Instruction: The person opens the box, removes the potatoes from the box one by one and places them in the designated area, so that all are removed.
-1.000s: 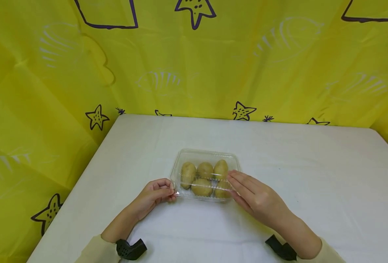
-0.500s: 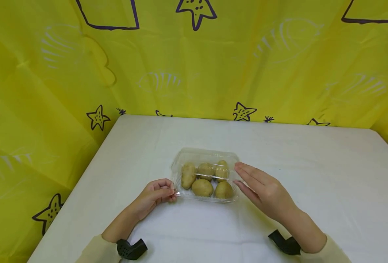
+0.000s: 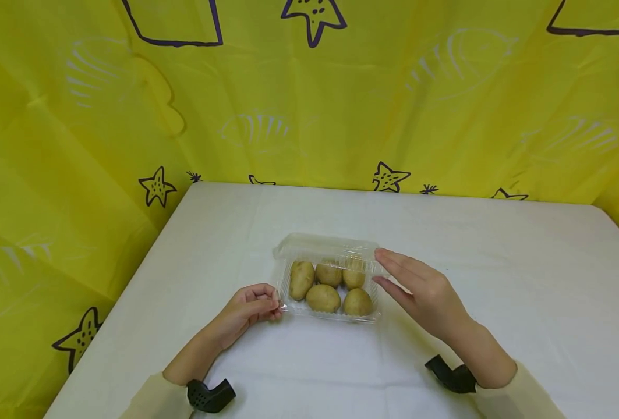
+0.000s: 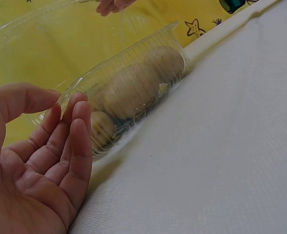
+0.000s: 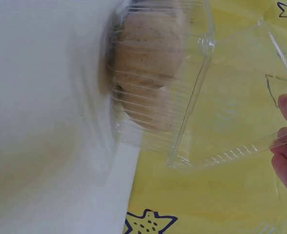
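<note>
A clear plastic clamshell box [image 3: 317, 317] sits on the white table with several potatoes [image 3: 323, 298] inside. Its hinged lid [image 3: 330, 245] is raised and tilted back along the far side. At the box's near left corner, my left hand [image 3: 243, 314] pinches the rim between thumb and fingers, as the left wrist view shows too. My right hand [image 3: 428, 298] holds the lid's right edge, thumb on one side and fingers on the other. In the right wrist view the lid [image 5: 226, 158] stands at an angle from the base, and only the right fingertips [image 5: 286, 163] show.
A white cloth covers the table [image 3: 498, 279]. Behind it and to the left hangs a yellow curtain [image 3: 309, 105] with star and fish drawings. Black wrist mounts [image 3: 211, 397] sit on both forearms, close above the table.
The lid has swung up and back from over the potatoes, with my right hand moving right and away at its edge. My left hand stays at the near left corner.
</note>
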A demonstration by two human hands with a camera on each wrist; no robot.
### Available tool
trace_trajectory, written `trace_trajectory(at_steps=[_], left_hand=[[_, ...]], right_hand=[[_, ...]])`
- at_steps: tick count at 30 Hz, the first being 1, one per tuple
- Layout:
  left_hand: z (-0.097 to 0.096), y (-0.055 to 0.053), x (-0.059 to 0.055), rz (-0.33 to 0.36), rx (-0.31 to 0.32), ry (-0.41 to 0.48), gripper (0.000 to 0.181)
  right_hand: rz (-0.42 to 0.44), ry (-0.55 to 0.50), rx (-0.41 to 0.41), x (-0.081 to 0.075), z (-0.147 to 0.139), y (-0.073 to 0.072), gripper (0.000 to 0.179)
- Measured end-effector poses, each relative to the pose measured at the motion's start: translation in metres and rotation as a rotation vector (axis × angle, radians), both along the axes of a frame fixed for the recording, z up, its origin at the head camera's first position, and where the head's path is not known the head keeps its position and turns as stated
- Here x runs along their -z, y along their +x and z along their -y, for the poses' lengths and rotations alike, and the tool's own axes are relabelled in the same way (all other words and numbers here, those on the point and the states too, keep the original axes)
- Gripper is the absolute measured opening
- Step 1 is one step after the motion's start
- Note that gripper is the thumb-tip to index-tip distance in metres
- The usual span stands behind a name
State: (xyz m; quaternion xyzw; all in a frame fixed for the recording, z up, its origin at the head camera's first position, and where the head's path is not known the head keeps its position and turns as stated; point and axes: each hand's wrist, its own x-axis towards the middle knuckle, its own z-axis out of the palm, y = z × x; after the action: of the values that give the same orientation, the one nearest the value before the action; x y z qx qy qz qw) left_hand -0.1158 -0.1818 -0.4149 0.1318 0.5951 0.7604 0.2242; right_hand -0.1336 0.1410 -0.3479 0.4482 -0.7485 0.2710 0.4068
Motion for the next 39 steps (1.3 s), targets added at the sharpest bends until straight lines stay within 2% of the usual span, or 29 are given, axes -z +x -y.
trace_trajectory(at_steps=[9, 15, 21, 23, 27, 32, 39], left_hand=[[0.000, 0.000, 0.001, -0.004, 0.005, -0.001, 0.004], [0.001, 0.000, 0.000, -0.008, 0.008, 0.002, 0.005], [0.001, 0.000, 0.001, -0.015, 0.012, 0.007, 0.005], [0.001, 0.001, 0.001, -0.015, 0.012, 0.009, 0.005], [0.001, 0.001, 0.001, -0.013, 0.009, 0.006, 0.005], [0.001, 0.001, 0.002, -0.014, 0.009, -0.002, 0.004], [0.002, 0.001, 0.002, -0.017, 0.010, -0.004, 0.004]], right_hand=[[0.105, -0.062, 0.000, 0.009, -0.002, -0.011, 0.041], [0.226, -0.056, 0.039, 0.016, -0.006, -0.014, 0.042], [0.300, -0.066, 0.075, 0.024, -0.008, -0.021, 0.048], [0.312, -0.086, 0.085, 0.027, -0.008, -0.024, 0.047], [0.339, -0.126, 0.090, 0.030, -0.007, -0.028, 0.031], [0.339, -0.159, 0.093, 0.030, -0.005, -0.032, 0.043], [0.383, -0.197, 0.131, 0.031, -0.002, -0.038, 0.032]])
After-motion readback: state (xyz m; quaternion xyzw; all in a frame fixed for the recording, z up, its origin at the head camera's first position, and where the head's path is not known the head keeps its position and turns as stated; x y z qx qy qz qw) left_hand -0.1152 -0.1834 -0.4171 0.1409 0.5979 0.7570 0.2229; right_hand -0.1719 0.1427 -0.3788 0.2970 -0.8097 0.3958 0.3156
